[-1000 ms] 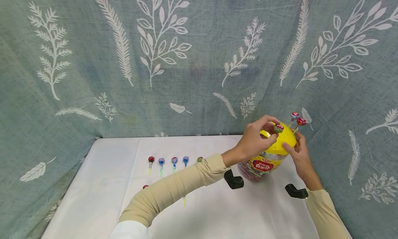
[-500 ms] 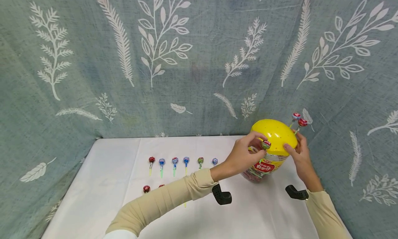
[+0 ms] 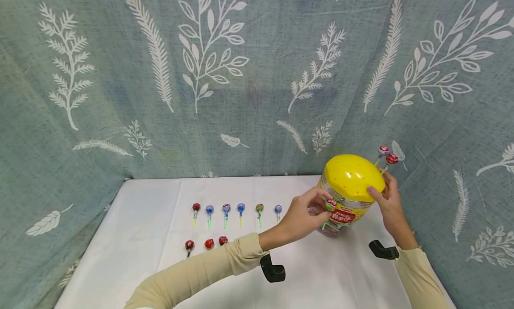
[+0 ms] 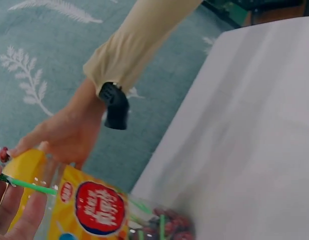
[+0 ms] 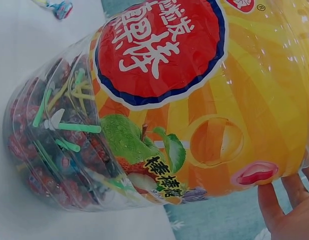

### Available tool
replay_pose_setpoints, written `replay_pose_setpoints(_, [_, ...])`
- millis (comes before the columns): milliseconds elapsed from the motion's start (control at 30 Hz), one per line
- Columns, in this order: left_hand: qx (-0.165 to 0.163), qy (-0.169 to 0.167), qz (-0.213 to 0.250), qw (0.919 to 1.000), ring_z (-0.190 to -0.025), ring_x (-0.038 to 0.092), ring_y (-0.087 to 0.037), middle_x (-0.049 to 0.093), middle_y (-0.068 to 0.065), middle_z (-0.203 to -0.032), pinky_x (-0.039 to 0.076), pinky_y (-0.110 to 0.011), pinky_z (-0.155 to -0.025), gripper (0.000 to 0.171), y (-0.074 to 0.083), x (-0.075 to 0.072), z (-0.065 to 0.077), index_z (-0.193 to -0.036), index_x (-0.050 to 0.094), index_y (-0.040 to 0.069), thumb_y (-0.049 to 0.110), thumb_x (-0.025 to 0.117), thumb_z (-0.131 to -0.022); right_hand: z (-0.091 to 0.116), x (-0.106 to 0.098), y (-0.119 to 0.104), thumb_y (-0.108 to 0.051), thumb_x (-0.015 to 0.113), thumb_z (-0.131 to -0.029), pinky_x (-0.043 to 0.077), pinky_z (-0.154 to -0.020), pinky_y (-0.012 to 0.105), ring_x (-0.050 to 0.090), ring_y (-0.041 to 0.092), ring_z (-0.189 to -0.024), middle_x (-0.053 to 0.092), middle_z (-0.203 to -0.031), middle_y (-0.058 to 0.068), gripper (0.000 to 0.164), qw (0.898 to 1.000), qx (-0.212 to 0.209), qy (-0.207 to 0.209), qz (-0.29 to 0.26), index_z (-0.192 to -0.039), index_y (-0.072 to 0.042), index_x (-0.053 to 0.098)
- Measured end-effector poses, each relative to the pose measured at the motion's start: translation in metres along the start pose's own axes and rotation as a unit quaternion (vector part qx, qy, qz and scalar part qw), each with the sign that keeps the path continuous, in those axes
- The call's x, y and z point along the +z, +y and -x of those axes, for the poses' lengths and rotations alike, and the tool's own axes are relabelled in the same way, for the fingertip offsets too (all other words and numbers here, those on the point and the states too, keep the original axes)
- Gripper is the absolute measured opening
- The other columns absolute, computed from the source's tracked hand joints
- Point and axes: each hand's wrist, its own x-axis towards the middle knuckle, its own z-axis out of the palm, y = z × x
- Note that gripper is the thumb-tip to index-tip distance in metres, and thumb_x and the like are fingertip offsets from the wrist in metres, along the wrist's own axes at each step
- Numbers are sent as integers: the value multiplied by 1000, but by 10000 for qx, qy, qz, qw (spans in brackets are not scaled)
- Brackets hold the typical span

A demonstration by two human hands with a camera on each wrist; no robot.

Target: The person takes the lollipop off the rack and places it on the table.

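A clear plastic jar [image 3: 342,216] with a yellow and red label stands at the right of the table under a yellow domed lid [image 3: 349,175] dotted with small holes. My left hand [image 3: 301,217] pinches a green-wrapped lollipop [image 3: 330,205] in front of the jar's left side. Its green stick [image 4: 32,186] shows in the left wrist view. My right hand [image 3: 390,204] holds the lid's right edge, thumb on top. Two lollipops, one red [image 3: 391,159] and one red and blue [image 3: 383,151], stand up beyond that edge; their stick ends are hidden.
On the white table [image 3: 132,237] lies a back row of several lollipops [image 3: 241,208]. In front is another row with red ones [image 3: 209,244], partly covered by my left sleeve [image 3: 209,271]. More lollipops [image 5: 69,150] fill the jar's bottom. A patterned curtain [image 3: 257,90] hangs behind.
My left hand has come down and left from over the lid to the jar's front, still pinching the green lollipop. My right hand has stayed at the lid's edge.
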Motion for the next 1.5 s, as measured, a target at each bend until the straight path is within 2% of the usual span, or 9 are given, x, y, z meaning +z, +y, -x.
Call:
replay_pose_setpoints(233, [-561, -3, -25, 9984, -82, 60, -9, 64, -4, -94, 52, -19, -62, 28, -7, -6, 19, -112, 56, 9, 0, 63, -86, 0, 0, 1, -12, 51, -97, 37, -89, 9, 43, 6, -116, 33, -143, 5, 65, 9999, -78, 40, -146, -149, -11, 12])
replay_pose_setpoints(500, [-966, 65, 111, 9952, -82, 61, -20, 63, -17, -95, 50, -18, -63, 27, 15, -18, 35, -111, 56, -1, -6, 60, -85, -1, 1, 1, -12, 51, -97, 37, -91, 9, 41, 7, -118, 26, -148, 11, 66, 9999, -43, 53, -144, -149, -9, 10])
replay_pose_setpoints(833, [-1077, 210, 84, 9939, -80, 62, -25, 64, -17, -93, 50, -20, -68, 26, -2, -22, 52, -109, 57, 2, -7, 61, -84, -1, 2, 0, -8, 51, -96, 37, -92, 9, 43, 7, -116, 30, -144, 9, 66, 9993, -220, 105, -276, -148, -8, 11])
replay_pose_setpoints(1067, [-1311, 234, 278, 9907, -79, 62, -28, 62, -22, -94, 55, -25, -59, 26, -13, -26, 62, -109, 57, 1, -8, 59, -84, -1, 4, 1, -8, 51, -96, 37, -92, 9, 42, 7, -117, 28, -145, 10, 66, 9992, -196, 97, -349, -149, -8, 11])
replay_pose_setpoints(1233, [-1509, 331, 198, 9878, -79, 62, -29, 63, -20, -93, 54, -24, -59, 26, -17, -30, 70, -109, 58, 2, -7, 60, -84, -1, 4, 2, -8, 51, -96, 37, -91, 9, 43, 7, -116, 31, -144, 8, 65, 9992, -157, 122, -339, -149, -11, 12])
replay_pose_setpoints(1500, [-1802, 561, 298, 9816, -78, 62, -30, 62, -24, -93, 56, -37, -59, 27, -29, -37, 82, -107, 58, 2, -9, 60, -83, -1, 3, 4, -13, 53, -97, 34, -95, 8, 41, 6, -118, 25, -150, 12, 66, 9998, -10, 210, -75, -149, -16, 12])
